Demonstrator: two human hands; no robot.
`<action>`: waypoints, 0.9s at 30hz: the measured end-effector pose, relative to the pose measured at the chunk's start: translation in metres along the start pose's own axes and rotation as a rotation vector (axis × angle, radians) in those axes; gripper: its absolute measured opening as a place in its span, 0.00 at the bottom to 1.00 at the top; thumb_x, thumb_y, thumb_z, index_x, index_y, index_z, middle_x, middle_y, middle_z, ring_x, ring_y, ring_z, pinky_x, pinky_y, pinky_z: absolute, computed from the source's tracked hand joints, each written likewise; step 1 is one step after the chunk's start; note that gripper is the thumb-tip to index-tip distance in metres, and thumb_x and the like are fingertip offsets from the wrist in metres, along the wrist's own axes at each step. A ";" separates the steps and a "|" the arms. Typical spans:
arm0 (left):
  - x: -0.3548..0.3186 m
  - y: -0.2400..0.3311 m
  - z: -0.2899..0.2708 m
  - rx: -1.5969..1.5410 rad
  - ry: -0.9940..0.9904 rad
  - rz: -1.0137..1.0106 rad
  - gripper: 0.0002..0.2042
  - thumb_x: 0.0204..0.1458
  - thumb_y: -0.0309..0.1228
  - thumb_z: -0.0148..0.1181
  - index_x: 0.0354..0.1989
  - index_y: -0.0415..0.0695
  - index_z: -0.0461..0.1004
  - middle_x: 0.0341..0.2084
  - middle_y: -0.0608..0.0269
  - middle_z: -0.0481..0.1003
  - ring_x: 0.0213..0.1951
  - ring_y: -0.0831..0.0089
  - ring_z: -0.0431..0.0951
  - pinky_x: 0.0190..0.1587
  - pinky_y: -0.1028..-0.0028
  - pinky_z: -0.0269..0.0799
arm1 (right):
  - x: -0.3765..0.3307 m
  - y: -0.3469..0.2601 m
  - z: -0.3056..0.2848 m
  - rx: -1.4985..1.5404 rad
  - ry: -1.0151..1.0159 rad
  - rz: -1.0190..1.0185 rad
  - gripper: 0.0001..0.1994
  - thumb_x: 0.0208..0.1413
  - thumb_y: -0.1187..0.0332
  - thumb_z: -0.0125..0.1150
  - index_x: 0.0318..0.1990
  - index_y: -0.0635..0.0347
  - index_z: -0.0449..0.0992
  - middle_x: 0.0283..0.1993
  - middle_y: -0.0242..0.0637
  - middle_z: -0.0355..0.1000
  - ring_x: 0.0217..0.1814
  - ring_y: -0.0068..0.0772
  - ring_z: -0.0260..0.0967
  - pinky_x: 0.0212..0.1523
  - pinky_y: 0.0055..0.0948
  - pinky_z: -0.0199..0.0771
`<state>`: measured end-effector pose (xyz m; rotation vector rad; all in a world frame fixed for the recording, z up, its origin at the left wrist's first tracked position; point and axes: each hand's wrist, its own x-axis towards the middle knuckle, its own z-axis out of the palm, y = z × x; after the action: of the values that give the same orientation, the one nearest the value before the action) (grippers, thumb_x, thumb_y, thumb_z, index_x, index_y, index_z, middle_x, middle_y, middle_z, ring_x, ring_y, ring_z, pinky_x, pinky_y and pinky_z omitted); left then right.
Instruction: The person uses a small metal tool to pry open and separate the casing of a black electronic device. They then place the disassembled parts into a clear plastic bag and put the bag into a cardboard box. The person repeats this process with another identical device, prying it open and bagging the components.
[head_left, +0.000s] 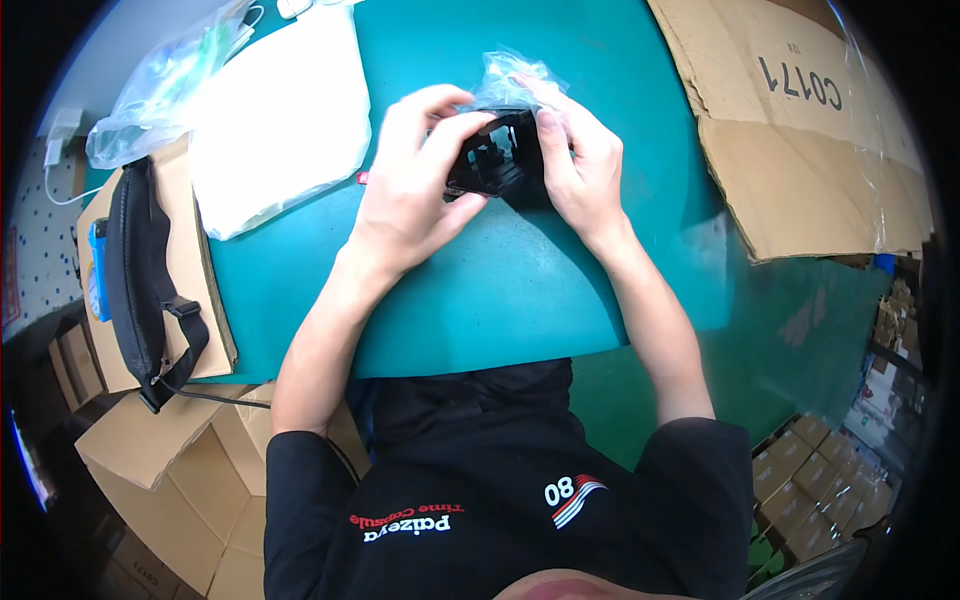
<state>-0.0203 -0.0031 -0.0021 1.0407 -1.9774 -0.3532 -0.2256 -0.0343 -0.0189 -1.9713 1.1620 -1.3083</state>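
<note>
One glossy black gadget (492, 160) sits between the left hand (405, 175) and the right hand (583, 165), just over the far half of the green counter (480, 280). Can't tell if it's touching the counter or lifted a bit. My guess is it's tilted face-up so the person can look straight at the shiny side, and the two-handed hold keeps it steady.

Left fingers look clamped on its left end, thumb at the near corner and forefinger along the far edge. Right thumb lies by the right end, with the other fingers reaching past the far edge into some crinkly clear plastic (512, 75). Can't tell whether those are closed on gadget, plastic or both.

White bag (285, 125) and black waist pouch (140, 260) are off left, probably parked there to leave elbow room.
</note>
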 end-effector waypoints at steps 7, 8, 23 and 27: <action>-0.003 -0.015 0.004 -0.012 0.130 0.036 0.29 0.32 0.23 0.76 0.47 0.38 0.70 0.49 0.51 0.76 0.51 0.51 0.78 0.55 0.58 0.74 | 0.002 -0.001 0.007 -0.169 0.077 -0.253 0.22 0.57 0.80 0.61 0.60 0.58 0.78 0.49 0.50 0.80 0.48 0.45 0.82 0.47 0.34 0.82; -0.004 -0.013 0.002 -0.013 0.150 -0.008 0.29 0.33 0.24 0.77 0.47 0.37 0.70 0.48 0.51 0.75 0.50 0.51 0.78 0.55 0.58 0.74 | 0.002 -0.002 0.008 -0.225 0.111 -0.287 0.22 0.56 0.81 0.62 0.59 0.59 0.78 0.46 0.49 0.81 0.45 0.44 0.83 0.44 0.34 0.82; -0.016 -0.023 0.030 -0.262 0.557 -0.129 0.37 0.30 0.29 0.83 0.50 0.40 0.65 0.43 0.52 0.69 0.46 0.58 0.70 0.50 0.61 0.67 | -0.015 -0.023 0.046 -0.108 -0.081 0.175 0.10 0.50 0.73 0.62 0.39 0.60 0.70 0.28 0.46 0.71 0.26 0.49 0.73 0.29 0.43 0.74; -0.008 -0.019 0.021 0.042 0.525 -0.080 0.35 0.30 0.32 0.85 0.47 0.40 0.68 0.41 0.53 0.70 0.46 0.56 0.71 0.49 0.61 0.68 | -0.028 -0.047 0.043 0.052 -0.322 0.286 0.15 0.51 0.70 0.65 0.44 0.65 0.70 0.29 0.45 0.72 0.28 0.48 0.75 0.34 0.42 0.78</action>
<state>-0.0243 -0.0117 -0.0300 1.1081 -1.4811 -0.0667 -0.1736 0.0116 -0.0133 -1.8142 1.1818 -0.8335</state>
